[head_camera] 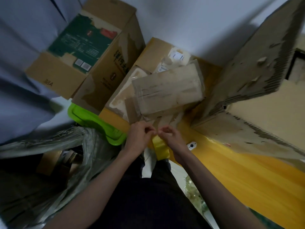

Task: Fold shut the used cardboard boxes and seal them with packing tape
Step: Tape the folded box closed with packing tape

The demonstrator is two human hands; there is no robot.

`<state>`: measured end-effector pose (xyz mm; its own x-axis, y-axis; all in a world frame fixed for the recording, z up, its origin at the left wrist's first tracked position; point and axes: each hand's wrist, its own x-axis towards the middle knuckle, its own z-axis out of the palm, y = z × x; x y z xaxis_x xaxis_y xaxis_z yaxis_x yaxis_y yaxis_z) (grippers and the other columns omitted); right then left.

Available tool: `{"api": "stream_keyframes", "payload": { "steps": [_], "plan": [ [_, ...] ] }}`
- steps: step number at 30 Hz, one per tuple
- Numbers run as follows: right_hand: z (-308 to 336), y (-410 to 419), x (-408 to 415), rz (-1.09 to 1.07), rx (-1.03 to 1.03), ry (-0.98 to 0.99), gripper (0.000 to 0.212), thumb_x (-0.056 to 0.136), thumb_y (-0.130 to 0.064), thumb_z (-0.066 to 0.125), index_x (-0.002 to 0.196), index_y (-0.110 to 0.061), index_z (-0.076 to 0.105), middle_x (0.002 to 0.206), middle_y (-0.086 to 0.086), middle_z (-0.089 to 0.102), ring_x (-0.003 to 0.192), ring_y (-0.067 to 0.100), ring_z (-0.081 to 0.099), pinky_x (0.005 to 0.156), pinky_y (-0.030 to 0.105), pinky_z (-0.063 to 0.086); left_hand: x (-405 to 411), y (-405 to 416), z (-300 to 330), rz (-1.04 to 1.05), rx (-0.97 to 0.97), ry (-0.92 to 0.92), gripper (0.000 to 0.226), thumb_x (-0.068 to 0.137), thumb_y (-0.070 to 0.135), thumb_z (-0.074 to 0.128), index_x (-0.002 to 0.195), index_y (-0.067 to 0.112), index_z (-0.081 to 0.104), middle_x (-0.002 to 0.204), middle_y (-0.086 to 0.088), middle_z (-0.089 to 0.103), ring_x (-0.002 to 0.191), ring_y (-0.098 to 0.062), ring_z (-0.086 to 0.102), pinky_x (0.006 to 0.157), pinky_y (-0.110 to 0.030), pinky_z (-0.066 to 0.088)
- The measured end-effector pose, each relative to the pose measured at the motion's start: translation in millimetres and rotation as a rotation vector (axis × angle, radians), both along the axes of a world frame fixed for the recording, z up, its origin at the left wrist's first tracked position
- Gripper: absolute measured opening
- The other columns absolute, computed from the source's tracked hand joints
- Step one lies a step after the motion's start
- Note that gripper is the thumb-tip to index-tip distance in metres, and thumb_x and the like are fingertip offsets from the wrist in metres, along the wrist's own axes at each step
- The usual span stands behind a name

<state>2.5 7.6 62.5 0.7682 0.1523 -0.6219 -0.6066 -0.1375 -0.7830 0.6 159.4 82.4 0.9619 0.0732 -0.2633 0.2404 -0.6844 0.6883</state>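
A worn cardboard box (166,86) with torn labels lies flat in front of me, its flaps folded down. My left hand (140,138) and my right hand (171,138) meet at its near edge, fingers pinched together. A yellow roll of packing tape (160,148) hangs just below them, held by my right hand, with my left fingertips at the tape's end. A taller open box (105,52) stands at the back left with a green printed flap. A large torn box (257,76) leans at the right.
A yellow surface (247,179) runs under the boxes toward the right. A green plastic lid (97,123) lies left of my hands. A clear plastic bag (57,162) with cardboard scraps fills the lower left. A small white device (192,145) rests near my right wrist.
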Motion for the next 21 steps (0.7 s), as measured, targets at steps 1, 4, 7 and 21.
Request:
{"api": "stream_keyframes", "payload": {
  "steps": [1, 4, 7, 21],
  "plan": [
    [5, -6, -4, -0.003, -0.011, -0.024, 0.033, 0.093, -0.014, 0.070, 0.121, -0.027, 0.059, 0.115, -0.002, 0.059, 0.110, 0.014, 0.057, 0.085, 0.026, 0.049, 3, -5, 2, -0.004, 0.006, -0.006, 0.004, 0.085, 0.016, 0.076, 0.081, 0.017, 0.077, 0.074, 0.013, 0.059, 0.070, 0.002, 0.053, 0.064, -0.014, 0.036],
    [13, -27, -16, -0.010, -0.029, -0.023, 0.069, 0.091, -0.018, 0.070, 0.145, -0.039, 0.033, 0.121, 0.007, 0.055, 0.114, 0.020, 0.057, 0.098, 0.039, 0.050, 7, -23, 4, -0.081, 0.062, -0.025, 0.003, 0.089, 0.018, 0.070, 0.088, 0.017, 0.072, 0.085, 0.009, 0.056, 0.088, -0.011, 0.051, 0.074, -0.021, 0.033],
    [16, -42, -27, 0.015, -0.088, -0.076, 0.056, 0.095, -0.022, 0.066, 0.139, -0.044, 0.038, 0.116, 0.013, 0.057, 0.104, 0.029, 0.059, 0.094, 0.045, 0.050, 6, -40, 1, -0.190, 0.078, -0.067, 0.003, 0.090, 0.017, 0.068, 0.087, 0.019, 0.068, 0.088, 0.007, 0.057, 0.091, -0.013, 0.048, 0.083, -0.034, 0.044],
    [28, -122, -66, -0.146, -0.075, -0.380, 0.011, 0.098, -0.010, 0.062, 0.096, -0.016, 0.053, 0.085, -0.012, 0.051, 0.074, 0.004, 0.044, 0.064, 0.018, 0.037, 21, -108, 20, -0.434, -0.060, 0.005, 0.015, 0.085, 0.022, 0.075, 0.083, 0.029, 0.062, 0.078, 0.010, 0.066, 0.075, -0.007, 0.057, 0.076, -0.035, 0.047]
  ]
}}
